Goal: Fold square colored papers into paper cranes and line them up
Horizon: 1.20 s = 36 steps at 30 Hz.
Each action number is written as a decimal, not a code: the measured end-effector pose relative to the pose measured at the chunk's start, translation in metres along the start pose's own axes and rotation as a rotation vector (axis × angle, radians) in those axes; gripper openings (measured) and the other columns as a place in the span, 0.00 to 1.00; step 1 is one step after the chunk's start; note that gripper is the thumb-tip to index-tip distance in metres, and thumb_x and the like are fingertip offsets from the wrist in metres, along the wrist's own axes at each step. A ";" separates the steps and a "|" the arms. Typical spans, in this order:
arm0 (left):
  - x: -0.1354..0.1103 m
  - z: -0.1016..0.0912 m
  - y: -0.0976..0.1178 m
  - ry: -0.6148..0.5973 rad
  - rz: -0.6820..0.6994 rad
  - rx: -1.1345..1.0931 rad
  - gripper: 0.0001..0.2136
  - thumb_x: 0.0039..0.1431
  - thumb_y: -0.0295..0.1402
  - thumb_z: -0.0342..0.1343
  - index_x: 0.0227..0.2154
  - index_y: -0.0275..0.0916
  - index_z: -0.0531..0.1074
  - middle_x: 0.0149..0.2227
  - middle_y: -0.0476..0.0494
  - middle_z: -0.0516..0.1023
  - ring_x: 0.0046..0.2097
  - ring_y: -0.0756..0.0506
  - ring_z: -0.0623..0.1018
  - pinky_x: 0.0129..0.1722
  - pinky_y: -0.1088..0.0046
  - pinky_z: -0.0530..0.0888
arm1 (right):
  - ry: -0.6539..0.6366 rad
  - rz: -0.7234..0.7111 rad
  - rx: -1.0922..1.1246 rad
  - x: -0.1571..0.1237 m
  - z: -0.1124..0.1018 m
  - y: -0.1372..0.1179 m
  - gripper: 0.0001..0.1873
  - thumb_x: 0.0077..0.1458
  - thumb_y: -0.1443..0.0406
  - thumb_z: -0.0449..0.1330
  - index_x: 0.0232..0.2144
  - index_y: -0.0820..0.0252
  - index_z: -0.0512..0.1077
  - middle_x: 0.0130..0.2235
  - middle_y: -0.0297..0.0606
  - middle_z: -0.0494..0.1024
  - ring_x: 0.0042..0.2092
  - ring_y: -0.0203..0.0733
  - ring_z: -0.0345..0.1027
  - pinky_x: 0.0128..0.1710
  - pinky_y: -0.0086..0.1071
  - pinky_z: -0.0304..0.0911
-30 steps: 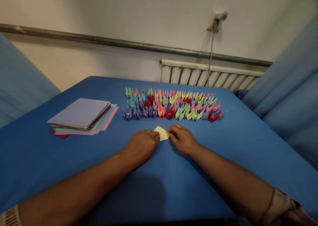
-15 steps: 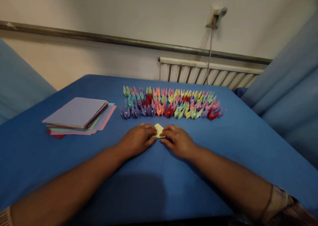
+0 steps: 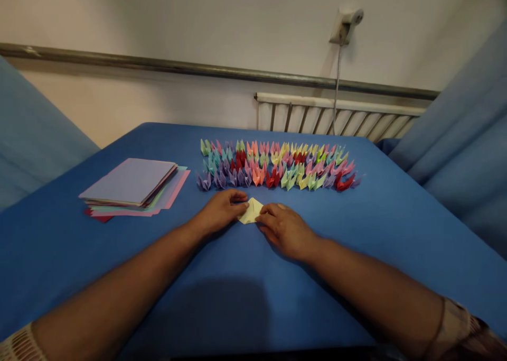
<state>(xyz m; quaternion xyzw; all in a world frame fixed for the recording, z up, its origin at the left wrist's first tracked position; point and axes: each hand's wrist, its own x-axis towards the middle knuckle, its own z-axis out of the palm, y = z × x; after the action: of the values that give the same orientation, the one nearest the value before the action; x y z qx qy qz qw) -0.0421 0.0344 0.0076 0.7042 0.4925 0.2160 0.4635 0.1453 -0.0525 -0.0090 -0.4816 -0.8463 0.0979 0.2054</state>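
A small piece of folded pale yellow paper [image 3: 251, 211] lies on the blue-covered table between my hands. My left hand [image 3: 224, 210] has its thumb on the paper's left edge, its fingers curled above it. On the right edge, my right hand [image 3: 285, 229] pinches the paper between thumb and fingertips. Just beyond stand rows of folded paper cranes [image 3: 273, 179] in red, pink, purple, green and yellow.
To the left sits a stack of coloured paper squares [image 3: 129, 181], lilac on top. Behind the table [image 3: 253, 287] are a metal rail [image 3: 198, 69], a radiator [image 3: 317, 103] and a wall socket with a cord [image 3: 343, 29]. Blue curtains [image 3: 463, 139] hang at both sides.
The fingers of my left hand have lifted and drawn back a little, so more of the yellow paper shows. My right hand stays at its right edge. The view has shifted slightly.
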 end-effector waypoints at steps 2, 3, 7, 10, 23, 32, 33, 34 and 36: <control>0.000 -0.001 0.001 -0.050 -0.061 -0.089 0.20 0.49 0.40 0.58 0.43 0.32 0.71 0.37 0.39 0.78 0.31 0.46 0.77 0.26 0.73 0.70 | 0.005 -0.014 0.022 0.000 0.000 0.001 0.13 0.63 0.66 0.53 0.46 0.60 0.74 0.48 0.44 0.73 0.48 0.44 0.64 0.49 0.39 0.61; 0.000 -0.001 0.001 -0.070 -0.070 -0.089 0.20 0.50 0.40 0.58 0.43 0.32 0.71 0.36 0.40 0.78 0.30 0.47 0.76 0.24 0.73 0.69 | 0.007 -0.025 0.030 0.000 0.000 0.002 0.12 0.63 0.66 0.53 0.46 0.60 0.74 0.49 0.44 0.73 0.48 0.44 0.64 0.49 0.39 0.61; -0.001 -0.002 -0.003 0.021 0.092 0.184 0.18 0.53 0.39 0.57 0.45 0.34 0.72 0.40 0.39 0.79 0.37 0.43 0.77 0.36 0.66 0.73 | 0.019 -0.071 0.035 0.000 0.001 0.004 0.11 0.63 0.66 0.53 0.42 0.60 0.75 0.48 0.44 0.73 0.47 0.44 0.65 0.49 0.39 0.61; 0.001 -0.001 -0.005 0.083 0.324 0.508 0.19 0.57 0.36 0.53 0.51 0.36 0.70 0.51 0.38 0.75 0.51 0.40 0.73 0.53 0.59 0.68 | 0.017 -0.084 0.027 0.000 0.002 0.005 0.12 0.64 0.66 0.52 0.41 0.62 0.75 0.46 0.44 0.74 0.46 0.44 0.65 0.48 0.39 0.61; 0.007 -0.001 0.004 -0.076 0.326 0.677 0.13 0.55 0.38 0.53 0.38 0.37 0.75 0.36 0.42 0.75 0.39 0.42 0.74 0.40 0.67 0.69 | 0.047 -0.127 0.019 0.001 0.006 0.009 0.12 0.64 0.65 0.51 0.39 0.63 0.74 0.45 0.44 0.76 0.44 0.44 0.65 0.47 0.40 0.61; -0.013 -0.008 0.009 -0.141 0.240 0.614 0.13 0.53 0.40 0.55 0.38 0.38 0.73 0.34 0.45 0.75 0.35 0.43 0.73 0.33 0.70 0.65 | 0.059 -0.092 0.082 0.001 0.005 0.010 0.09 0.61 0.61 0.58 0.38 0.61 0.72 0.46 0.43 0.75 0.46 0.45 0.66 0.49 0.41 0.61; -0.016 -0.008 0.010 -0.155 0.216 0.580 0.14 0.53 0.40 0.55 0.39 0.39 0.73 0.34 0.45 0.76 0.34 0.43 0.73 0.32 0.71 0.65 | 0.060 -0.085 0.089 0.001 0.005 0.010 0.08 0.60 0.61 0.59 0.38 0.61 0.72 0.45 0.42 0.75 0.46 0.45 0.66 0.49 0.41 0.61; -0.017 -0.008 0.011 -0.165 0.197 0.548 0.15 0.52 0.40 0.56 0.41 0.39 0.73 0.34 0.46 0.77 0.34 0.43 0.73 0.32 0.71 0.65 | 0.059 -0.080 0.097 0.001 0.006 0.011 0.08 0.60 0.61 0.59 0.37 0.60 0.72 0.45 0.42 0.75 0.46 0.45 0.66 0.49 0.41 0.61; -0.019 -0.008 0.013 -0.186 0.170 0.493 0.15 0.50 0.41 0.57 0.40 0.40 0.74 0.34 0.46 0.77 0.34 0.43 0.74 0.32 0.72 0.65 | 0.063 -0.070 0.121 0.002 0.007 0.012 0.08 0.59 0.61 0.60 0.38 0.60 0.71 0.44 0.42 0.75 0.46 0.45 0.66 0.49 0.41 0.61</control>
<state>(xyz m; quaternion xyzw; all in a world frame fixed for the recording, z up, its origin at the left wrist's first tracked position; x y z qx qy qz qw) -0.0500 0.0198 0.0255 0.8513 0.4246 0.0622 0.3017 0.1507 -0.0449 -0.0193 -0.4413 -0.8483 0.1267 0.2639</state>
